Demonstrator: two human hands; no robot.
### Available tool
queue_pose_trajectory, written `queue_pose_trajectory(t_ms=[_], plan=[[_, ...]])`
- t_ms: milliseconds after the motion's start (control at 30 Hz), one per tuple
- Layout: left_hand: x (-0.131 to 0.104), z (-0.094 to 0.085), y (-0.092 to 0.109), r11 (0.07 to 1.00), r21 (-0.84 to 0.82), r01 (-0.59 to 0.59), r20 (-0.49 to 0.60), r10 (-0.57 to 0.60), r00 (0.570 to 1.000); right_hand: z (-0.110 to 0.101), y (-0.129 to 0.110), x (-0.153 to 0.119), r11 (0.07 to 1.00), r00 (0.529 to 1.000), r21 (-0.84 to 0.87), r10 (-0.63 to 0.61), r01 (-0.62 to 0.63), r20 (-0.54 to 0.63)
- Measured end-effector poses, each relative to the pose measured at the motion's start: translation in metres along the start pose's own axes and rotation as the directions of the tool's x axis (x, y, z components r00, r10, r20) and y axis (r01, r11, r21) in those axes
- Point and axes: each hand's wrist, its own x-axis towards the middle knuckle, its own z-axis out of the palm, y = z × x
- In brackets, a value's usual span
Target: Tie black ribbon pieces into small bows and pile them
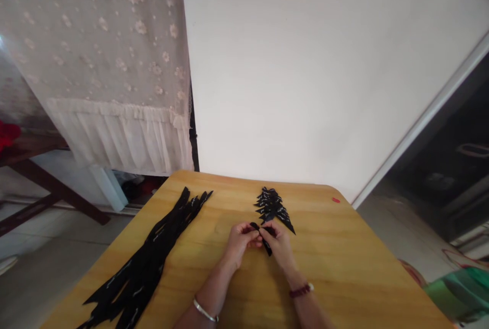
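Between my two hands is a short length of black ribbon with an angled end. My left hand [243,240] pinches the ribbon at its upper left part. My right hand [278,241] pinches it just beside the left fingertips, and one tail of the black ribbon [268,249] hangs down below the fingers. Just beyond my hands lies a stack of folded black ribbon pieces [269,202] with light printing and pointed ends. A long bundle of flat black ribbon strips [151,252] stretches along the left side of the table.
The wooden table [328,268] stands against a white wall panel [305,64]. A small red piece [335,200] lies near its far right corner. A floral lace curtain [126,64] hangs at the left, near a dark wooden stand [42,186]. Something green [460,291] sits low at the right.
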Motion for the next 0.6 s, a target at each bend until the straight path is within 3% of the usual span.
queue_pose_trajectory(t_ms=[200,367,533,600], plan=[[0.0028,-0.0031,-0.0023,1.000,0.010,-0.020,-0.010,0.020,1.000,0.0020,-0.0045,-0.0011,0.999,1.000,0.040,-0.003,0.004,-0.005],[0.0014,-0.0033,0.0023,0.998,-0.024,-0.054,-0.069,0.052,0.996,-0.0015,-0.0030,0.0004,0.982,0.987,0.134,0.141,-0.130,-0.073],[0.0002,-0.0029,0.0047,0.998,-0.039,-0.059,-0.080,0.056,0.995,-0.0039,0.0014,0.0007,0.983,0.983,0.115,0.124,-0.140,0.136],[0.0001,-0.0026,0.0042,0.997,-0.043,-0.064,-0.068,0.061,0.996,-0.0032,0.0049,0.0008,0.988,0.984,0.098,0.104,-0.118,0.142]])
